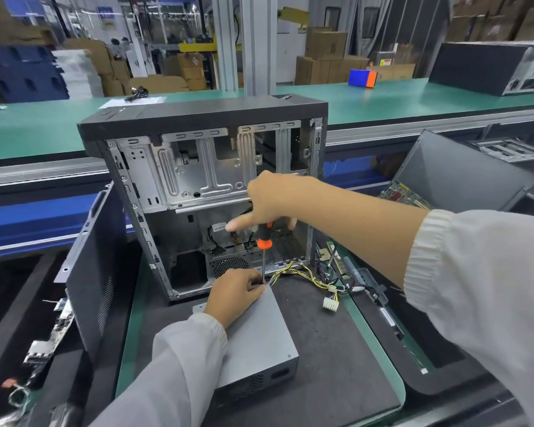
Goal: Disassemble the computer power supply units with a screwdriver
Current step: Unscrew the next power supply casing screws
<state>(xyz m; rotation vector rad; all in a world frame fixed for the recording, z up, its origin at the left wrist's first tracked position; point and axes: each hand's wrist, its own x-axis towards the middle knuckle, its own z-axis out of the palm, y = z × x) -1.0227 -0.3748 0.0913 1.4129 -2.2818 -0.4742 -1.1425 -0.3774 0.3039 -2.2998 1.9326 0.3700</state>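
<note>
Looks like the screw-removal step on the power supply [259, 337], which lies on the bench mat under the left hand [235, 291]. Left fingers are curled, steadying the shaft tip at its far top corner. Right hand [272, 198] is clamped on the screwdriver [264, 241] handle above, forefinger sticking out. Next up I'd guess: keep it seated and turn

power supply unit [261, 334]: matt grey metal | mat [330, 349]: dark, felt-like | case frame [198, 167]: shiny metal

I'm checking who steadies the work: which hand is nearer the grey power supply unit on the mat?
Left. The left hand rests on the power supply unit at its far top edge, by the screwdriver shaft. The right hand is above it, holding the screwdriver's grip.
</note>
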